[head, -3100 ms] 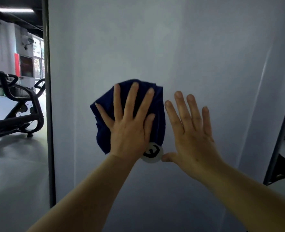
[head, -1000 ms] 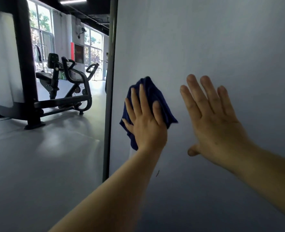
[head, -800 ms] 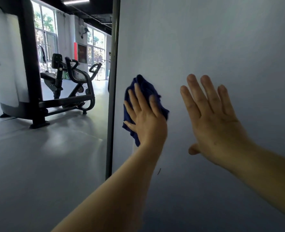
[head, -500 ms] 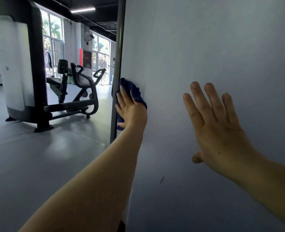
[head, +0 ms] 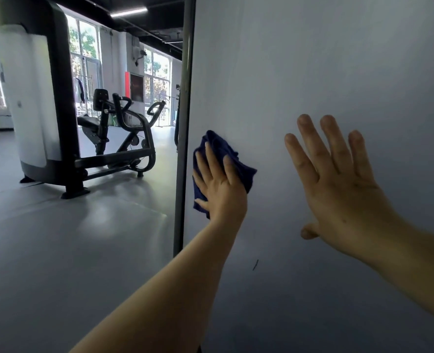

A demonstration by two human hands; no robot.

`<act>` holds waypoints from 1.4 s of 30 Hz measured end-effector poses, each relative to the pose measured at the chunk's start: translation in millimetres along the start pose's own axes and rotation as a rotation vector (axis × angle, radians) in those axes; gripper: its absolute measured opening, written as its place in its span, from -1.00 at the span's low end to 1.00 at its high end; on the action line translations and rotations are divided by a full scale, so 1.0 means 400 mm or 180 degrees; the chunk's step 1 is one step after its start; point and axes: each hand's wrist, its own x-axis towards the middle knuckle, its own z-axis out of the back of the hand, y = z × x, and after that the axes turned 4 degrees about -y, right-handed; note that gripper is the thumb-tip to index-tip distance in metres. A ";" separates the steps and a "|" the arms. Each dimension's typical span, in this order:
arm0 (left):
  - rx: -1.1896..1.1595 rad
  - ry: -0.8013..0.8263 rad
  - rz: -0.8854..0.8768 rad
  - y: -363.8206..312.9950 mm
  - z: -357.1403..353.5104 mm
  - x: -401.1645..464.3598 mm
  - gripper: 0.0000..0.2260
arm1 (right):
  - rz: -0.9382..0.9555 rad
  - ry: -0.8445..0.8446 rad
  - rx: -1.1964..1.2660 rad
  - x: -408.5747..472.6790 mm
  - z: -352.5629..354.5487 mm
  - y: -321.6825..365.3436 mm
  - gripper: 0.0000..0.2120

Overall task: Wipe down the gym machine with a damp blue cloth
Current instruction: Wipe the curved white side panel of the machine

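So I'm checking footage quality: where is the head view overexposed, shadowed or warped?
Head view: windows blown out, with glare on the floor; white panel darkens toward the bottom; its dark edge strip bows from wide-angle distortion; left hand and blue cloth slightly soft.

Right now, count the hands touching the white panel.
2: the left hand presses the blue cloth near the panel's left edge; the right hand lies flat beside it.

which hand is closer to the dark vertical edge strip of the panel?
Left. The left hand presses the blue cloth on the panel right beside the edge strip; the right hand lies flat well to its right.
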 end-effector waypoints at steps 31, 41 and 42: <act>0.0381 0.0305 -0.0067 0.255 0.014 -0.230 -0.40 | -0.0302 -0.0131 0.0223 -0.117 -0.026 -0.002 0.39; 0.0301 0.0670 0.0097 0.347 0.044 -0.269 -0.21 | -0.0319 0.0272 0.0276 -0.259 -0.111 0.072 0.41; 0.0262 0.0664 0.0214 0.336 0.035 -0.268 -0.22 | -0.0329 0.0271 0.0275 -0.263 -0.118 0.076 0.41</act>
